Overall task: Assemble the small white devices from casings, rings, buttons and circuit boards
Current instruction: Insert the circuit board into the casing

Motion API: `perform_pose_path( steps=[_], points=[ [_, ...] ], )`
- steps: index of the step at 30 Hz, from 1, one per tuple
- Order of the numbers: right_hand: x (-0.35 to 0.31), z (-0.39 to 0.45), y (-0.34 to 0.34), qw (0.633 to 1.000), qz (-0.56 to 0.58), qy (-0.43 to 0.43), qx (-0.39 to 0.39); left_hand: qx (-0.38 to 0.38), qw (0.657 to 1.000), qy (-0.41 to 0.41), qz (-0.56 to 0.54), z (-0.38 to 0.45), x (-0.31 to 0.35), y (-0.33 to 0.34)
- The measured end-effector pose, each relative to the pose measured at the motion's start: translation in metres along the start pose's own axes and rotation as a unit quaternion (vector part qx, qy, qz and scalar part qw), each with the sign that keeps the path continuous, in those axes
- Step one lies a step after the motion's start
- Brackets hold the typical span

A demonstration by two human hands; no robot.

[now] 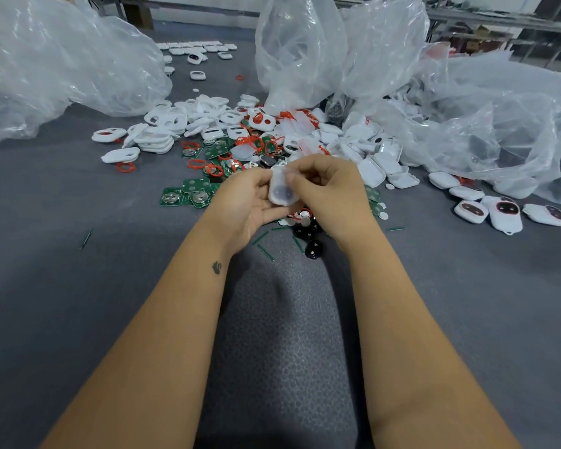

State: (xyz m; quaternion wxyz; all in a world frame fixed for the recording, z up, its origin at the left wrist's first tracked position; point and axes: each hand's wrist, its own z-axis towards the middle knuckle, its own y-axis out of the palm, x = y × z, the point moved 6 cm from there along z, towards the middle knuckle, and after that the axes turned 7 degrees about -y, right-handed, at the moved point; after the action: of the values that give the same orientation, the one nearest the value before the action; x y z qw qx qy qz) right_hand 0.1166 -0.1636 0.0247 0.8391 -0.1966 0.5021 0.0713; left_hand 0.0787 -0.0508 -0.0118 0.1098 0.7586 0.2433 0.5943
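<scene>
Above the grey table (78, 319), the left hand (243, 202) cradles a white casing (283, 189) while the right hand (329, 189) pinches its upper edge; uneven pressure could misseat the parts; beyond lie circuit boards (188, 192), red rings (125, 167), plastic bags (302, 50).

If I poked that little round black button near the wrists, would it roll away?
The black button looks domed and glossy, so it would probably slide or rock, not roll far. It looks small and probably light. The textured grey mat would likely slow it.

Even bright overhead light, glare on plastic bags (62, 59), soft shadows under forearms, wide-angle edge bending, slight blur
</scene>
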Motion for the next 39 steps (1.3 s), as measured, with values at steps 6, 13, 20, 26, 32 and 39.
perform_pose_path(
  steps=[6,13,20,26,32,39],
  points=[
    [-0.001,0.000,0.000,0.998,-0.055,-0.021,0.019,-0.003,1.000,0.003,-0.007,0.000,-0.001,0.000],
    [-0.004,-0.001,-0.001,0.993,-0.096,-0.053,0.043,-0.007,1.000,0.011,-0.021,-0.003,0.001,0.003],
    [0.002,-0.001,-0.008,0.994,-0.071,-0.002,0.080,-0.010,1.000,0.015,-0.003,-0.002,0.000,0.003],
    [0.001,-0.003,-0.001,0.995,-0.061,0.000,0.082,0.002,0.999,0.041,0.035,-0.002,0.001,0.003],
    [-0.008,-0.009,0.011,0.986,-0.130,-0.051,0.092,0.101,0.987,0.124,-0.032,-0.008,0.014,-0.016],
    [-0.021,-0.014,0.076,0.909,-0.355,-0.191,-0.107,0.381,0.854,0.324,-0.146,-0.045,0.047,-0.081]
  ],
)
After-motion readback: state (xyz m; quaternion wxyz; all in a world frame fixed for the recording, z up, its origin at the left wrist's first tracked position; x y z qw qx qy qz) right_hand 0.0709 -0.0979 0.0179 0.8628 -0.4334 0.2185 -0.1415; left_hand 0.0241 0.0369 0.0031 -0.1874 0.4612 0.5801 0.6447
